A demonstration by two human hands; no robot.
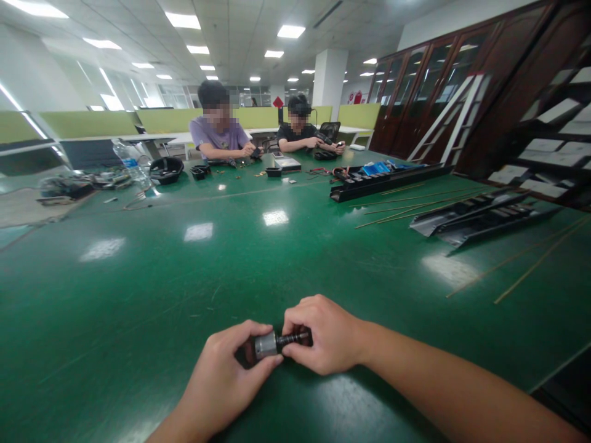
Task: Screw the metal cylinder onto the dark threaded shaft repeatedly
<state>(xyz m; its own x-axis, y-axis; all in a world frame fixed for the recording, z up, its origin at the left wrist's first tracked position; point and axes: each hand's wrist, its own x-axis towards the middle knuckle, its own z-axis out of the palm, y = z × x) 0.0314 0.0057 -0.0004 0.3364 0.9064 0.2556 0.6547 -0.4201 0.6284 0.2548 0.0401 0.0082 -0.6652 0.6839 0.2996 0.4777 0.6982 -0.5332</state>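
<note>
Over the glossy green table [138, 277], left hand [226, 372] and right hand [325, 335] grip a grey-black metallic cylinder [266, 346] that slack pinching could drop.

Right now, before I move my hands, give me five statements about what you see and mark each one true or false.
1. The left hand holds a grey metal cylinder. True.
2. The right hand lies open and flat. False: it is curled about the dark ribbed shaft projecting from that cylinder.
3. The clear plastic bottle with a blue label is on the right of the glossy green table. False: it is on the left.
4. Across the table is a person in a purple shirt. True.
5. A pale metal ladder is in front of dark wooden cabinets. True.
</note>
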